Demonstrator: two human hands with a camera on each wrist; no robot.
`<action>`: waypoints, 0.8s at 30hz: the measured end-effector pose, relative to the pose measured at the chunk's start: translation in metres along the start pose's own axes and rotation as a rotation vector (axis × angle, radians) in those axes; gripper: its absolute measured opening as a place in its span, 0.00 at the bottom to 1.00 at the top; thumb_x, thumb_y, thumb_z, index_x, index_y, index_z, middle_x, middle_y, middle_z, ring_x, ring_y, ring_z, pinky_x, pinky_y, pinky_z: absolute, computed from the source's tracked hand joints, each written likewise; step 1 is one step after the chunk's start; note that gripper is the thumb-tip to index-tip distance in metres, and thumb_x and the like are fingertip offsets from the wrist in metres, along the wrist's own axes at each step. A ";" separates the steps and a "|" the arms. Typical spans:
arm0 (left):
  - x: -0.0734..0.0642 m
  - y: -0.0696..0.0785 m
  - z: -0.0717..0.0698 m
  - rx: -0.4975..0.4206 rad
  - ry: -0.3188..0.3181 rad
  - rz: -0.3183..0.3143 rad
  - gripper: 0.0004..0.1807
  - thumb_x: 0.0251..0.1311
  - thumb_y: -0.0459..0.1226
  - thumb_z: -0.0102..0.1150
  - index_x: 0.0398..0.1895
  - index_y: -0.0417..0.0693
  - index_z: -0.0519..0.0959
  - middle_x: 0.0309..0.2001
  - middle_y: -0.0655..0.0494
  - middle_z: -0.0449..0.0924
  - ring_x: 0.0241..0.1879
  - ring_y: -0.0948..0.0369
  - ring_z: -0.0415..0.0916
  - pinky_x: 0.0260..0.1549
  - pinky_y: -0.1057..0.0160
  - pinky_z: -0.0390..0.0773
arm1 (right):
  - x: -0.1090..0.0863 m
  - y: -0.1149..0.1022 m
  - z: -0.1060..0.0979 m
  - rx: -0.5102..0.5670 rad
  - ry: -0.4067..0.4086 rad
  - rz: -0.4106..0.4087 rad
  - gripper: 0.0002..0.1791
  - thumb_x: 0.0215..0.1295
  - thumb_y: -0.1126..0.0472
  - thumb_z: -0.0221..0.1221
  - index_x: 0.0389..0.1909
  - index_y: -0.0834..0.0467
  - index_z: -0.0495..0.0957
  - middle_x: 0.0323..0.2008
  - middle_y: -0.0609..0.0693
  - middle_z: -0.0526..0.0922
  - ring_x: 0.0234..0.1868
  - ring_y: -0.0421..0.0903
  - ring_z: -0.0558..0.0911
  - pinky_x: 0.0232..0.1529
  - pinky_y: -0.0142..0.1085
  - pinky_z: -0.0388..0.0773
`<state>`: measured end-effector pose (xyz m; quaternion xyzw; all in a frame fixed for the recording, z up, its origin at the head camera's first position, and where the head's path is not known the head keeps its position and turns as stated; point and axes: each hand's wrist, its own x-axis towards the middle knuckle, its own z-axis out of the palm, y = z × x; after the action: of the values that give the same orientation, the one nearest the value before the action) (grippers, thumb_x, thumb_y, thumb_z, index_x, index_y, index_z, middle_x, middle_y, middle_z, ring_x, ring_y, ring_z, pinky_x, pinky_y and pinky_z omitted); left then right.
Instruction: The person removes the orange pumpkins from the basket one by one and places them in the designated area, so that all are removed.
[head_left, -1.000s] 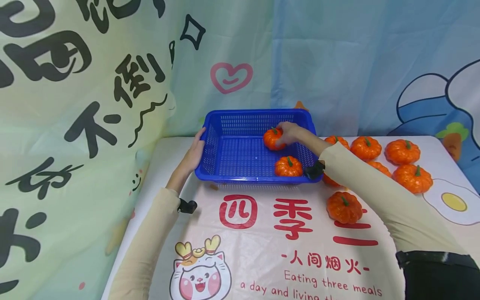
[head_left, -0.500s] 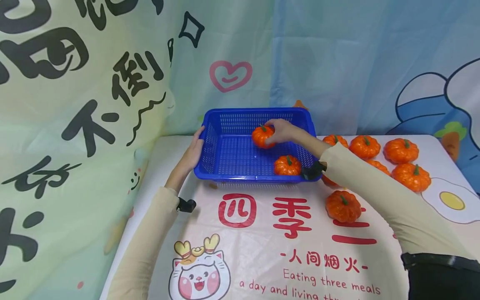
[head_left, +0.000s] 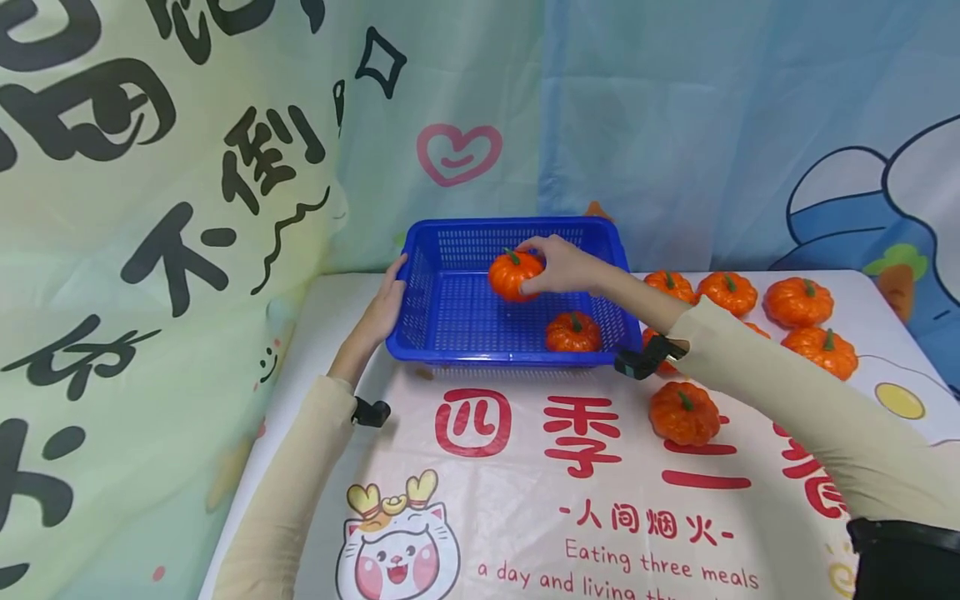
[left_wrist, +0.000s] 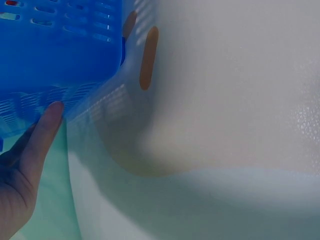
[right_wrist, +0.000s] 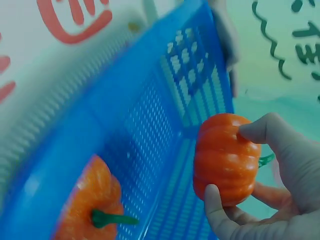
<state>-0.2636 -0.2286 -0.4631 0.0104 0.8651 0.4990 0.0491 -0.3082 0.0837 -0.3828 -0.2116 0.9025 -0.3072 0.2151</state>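
Observation:
My right hand (head_left: 562,265) holds a small orange pumpkin (head_left: 513,277) with a green stem, over the inside of a blue plastic basket (head_left: 510,358). In the right wrist view, the thumb and fingers of the right hand (right_wrist: 295,170) grip the pumpkin (right_wrist: 225,155) around its sides. A second pumpkin (head_left: 573,333) sits in the basket's front right corner. At the basket's left end, my left hand (head_left: 384,307) rests along the outer wall, its fingertips at the rim. Up close, a straight finger of the left hand (left_wrist: 37,145) lies against the basket's side (left_wrist: 60,65).
Several more pumpkins (head_left: 799,302) stand on the table to the right of the basket, partly hidden by the right arm. One pumpkin (head_left: 684,413) lies nearer the front. A printed cloth (head_left: 525,500) covers the table, and a fabric backdrop (head_left: 637,125) hangs behind the basket.
My right hand has carried the pumpkin leftward across the basket, from its right side toward the middle. The left hand stays at the basket's left end.

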 end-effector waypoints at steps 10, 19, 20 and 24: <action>-0.001 -0.001 -0.001 0.005 -0.002 -0.003 0.30 0.73 0.45 0.21 0.78 0.66 0.40 0.79 0.50 0.41 0.77 0.47 0.42 0.73 0.42 0.46 | -0.068 -0.028 0.014 -0.033 0.048 -0.102 0.39 0.50 0.56 0.63 0.68 0.52 0.65 0.57 0.60 0.66 0.55 0.57 0.72 0.54 0.51 0.79; 0.000 0.000 -0.001 0.003 0.000 -0.003 0.30 0.73 0.45 0.21 0.78 0.65 0.40 0.79 0.50 0.41 0.77 0.48 0.42 0.74 0.43 0.46 | -0.112 -0.031 0.030 0.025 0.026 -0.176 0.37 0.50 0.59 0.63 0.65 0.54 0.67 0.57 0.60 0.67 0.58 0.57 0.71 0.52 0.50 0.80; 0.000 0.000 -0.001 0.004 0.000 -0.003 0.30 0.73 0.45 0.21 0.78 0.65 0.41 0.79 0.50 0.41 0.77 0.48 0.42 0.74 0.43 0.46 | -0.116 -0.029 0.033 0.030 0.024 -0.179 0.37 0.49 0.60 0.63 0.65 0.55 0.68 0.57 0.60 0.67 0.58 0.58 0.71 0.52 0.50 0.80; -0.001 0.000 0.001 0.001 0.003 0.000 0.30 0.73 0.45 0.21 0.78 0.64 0.41 0.79 0.49 0.42 0.77 0.47 0.43 0.73 0.42 0.46 | -0.132 -0.023 0.041 0.048 0.019 -0.185 0.37 0.49 0.60 0.64 0.64 0.54 0.68 0.56 0.58 0.67 0.56 0.56 0.72 0.49 0.46 0.81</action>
<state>-0.2630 -0.2281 -0.4633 0.0099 0.8655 0.4985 0.0478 -0.1735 0.1163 -0.3632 -0.2860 0.8736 -0.3490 0.1824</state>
